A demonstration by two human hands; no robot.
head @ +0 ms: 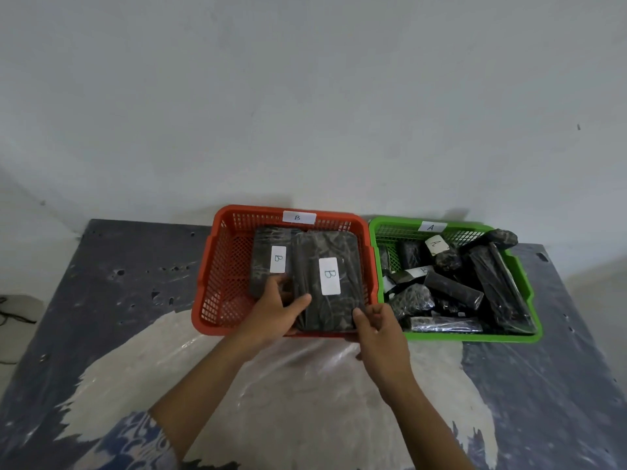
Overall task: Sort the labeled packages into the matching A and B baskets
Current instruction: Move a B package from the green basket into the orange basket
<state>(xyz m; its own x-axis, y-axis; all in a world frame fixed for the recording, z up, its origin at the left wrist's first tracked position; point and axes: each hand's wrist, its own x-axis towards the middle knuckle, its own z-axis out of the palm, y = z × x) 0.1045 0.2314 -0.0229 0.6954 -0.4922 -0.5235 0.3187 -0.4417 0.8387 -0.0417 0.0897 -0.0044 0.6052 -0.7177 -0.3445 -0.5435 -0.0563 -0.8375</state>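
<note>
A grey wall backs a dark, paint-blotched surface [101, 300]. Both hands grasp a black package labeled "B" [327, 283] in the red "B" basket [217, 266]: left hand [274, 313], right hand [380, 330]. Beside it, the green "A" basket [475, 335] holds black packages.

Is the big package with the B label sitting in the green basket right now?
No, the big B-labeled package lies in the orange basket, whose rim tag reads B, while the green basket carries the A tag.
</note>
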